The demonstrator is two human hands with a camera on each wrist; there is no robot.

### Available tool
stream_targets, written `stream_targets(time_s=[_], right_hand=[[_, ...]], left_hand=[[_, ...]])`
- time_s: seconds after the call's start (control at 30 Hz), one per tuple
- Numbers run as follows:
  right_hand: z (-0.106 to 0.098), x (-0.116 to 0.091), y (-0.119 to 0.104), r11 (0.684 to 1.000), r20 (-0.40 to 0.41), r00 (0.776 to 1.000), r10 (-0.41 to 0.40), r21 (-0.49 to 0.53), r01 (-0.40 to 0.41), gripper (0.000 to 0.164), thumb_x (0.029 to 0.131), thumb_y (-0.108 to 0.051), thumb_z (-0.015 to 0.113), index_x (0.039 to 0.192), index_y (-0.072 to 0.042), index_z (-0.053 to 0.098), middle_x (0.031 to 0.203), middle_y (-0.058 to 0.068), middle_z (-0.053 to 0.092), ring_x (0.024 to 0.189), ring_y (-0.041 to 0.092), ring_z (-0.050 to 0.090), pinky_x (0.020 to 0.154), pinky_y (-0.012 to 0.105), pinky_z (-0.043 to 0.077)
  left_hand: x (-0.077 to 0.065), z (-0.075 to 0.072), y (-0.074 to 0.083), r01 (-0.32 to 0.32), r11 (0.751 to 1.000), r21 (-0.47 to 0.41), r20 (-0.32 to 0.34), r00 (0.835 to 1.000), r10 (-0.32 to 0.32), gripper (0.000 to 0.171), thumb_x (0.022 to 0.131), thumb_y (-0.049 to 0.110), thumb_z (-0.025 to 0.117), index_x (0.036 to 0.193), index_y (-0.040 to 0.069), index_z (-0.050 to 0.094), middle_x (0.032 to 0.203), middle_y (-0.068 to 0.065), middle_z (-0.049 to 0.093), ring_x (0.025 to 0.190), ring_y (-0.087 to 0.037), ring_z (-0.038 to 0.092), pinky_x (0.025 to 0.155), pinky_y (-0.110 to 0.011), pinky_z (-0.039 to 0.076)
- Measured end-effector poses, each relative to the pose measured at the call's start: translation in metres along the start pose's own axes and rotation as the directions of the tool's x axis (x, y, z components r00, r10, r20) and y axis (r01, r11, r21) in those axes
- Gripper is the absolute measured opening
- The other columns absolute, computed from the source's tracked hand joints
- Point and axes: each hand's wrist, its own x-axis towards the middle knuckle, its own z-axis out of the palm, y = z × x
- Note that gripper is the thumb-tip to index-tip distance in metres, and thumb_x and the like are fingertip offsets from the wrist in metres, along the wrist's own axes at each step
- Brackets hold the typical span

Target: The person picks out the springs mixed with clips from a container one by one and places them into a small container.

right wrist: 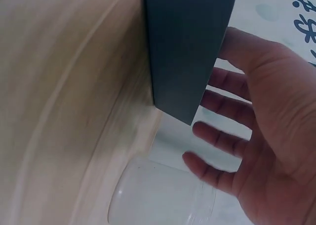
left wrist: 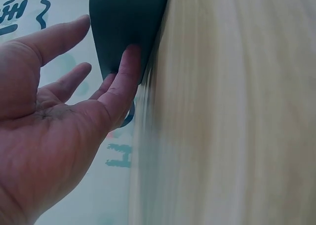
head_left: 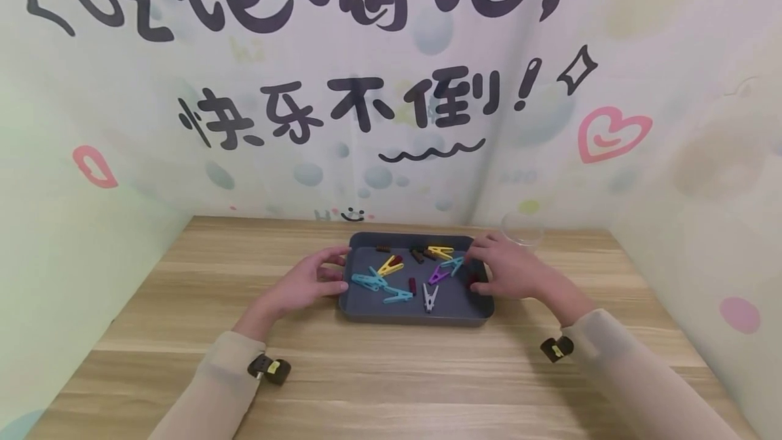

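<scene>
Both hands are framing a dark tray (head_left: 415, 322), which is sitting toward the far side of the worktop (head_left: 397, 386). Left hand (head_left: 305, 282) is lying loose along the left wall, fingers relaxed, one fingertip seemingly touching it; right hand (head_left: 516, 270) is hovering about the right end, fingers spread, thumb and fingertips reaching past the rim, contact unclear. Neither is visibly gripping anything. Mixed-colour clothespins (head_left: 369, 282) are lying scattered inside; a clear cup (head_left: 523, 229) is sitting beyond the right hand. Step in hand is probably positioning the tray, settling it or getting hold, can't tell which. Shifting it would be calling for even contact at both ends.
</scene>
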Motion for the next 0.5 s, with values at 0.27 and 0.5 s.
stream_targets(time_s=[0.27,0.5], right_hand=[[0.007,0.0,0.002,0.999,0.067,0.997,0.036,0.016,-0.037,0.043,0.081,-0.029,0.09,0.119,-0.014,0.076,0.121,0.006,0.07,0.105,0.029,0.057,0.088,0.046,0.054],[0.012,0.006,0.0,0.988,0.139,0.988,0.066,0.127,-0.084,0.037,0.079,-0.013,0.083,0.115,-0.009,0.075,0.112,0.005,0.069,0.102,0.025,0.066,0.093,0.049,0.058]], left_hand=[[0.0,0.001,0.001,0.022,1.0,0.006,0.021,1.0,-0.022,0.069,0.101,0.002,0.07,0.161,-0.003,0.037,0.152,-0.029,0.049,0.133,-0.044,0.058,0.108,-0.051,0.053],[-0.001,0.001,0.0,0.027,1.0,-0.006,0.031,0.999,-0.027,0.068,0.101,0.002,0.069,0.161,-0.004,0.036,0.153,-0.03,0.048,0.135,-0.046,0.056,0.108,-0.049,0.054]])
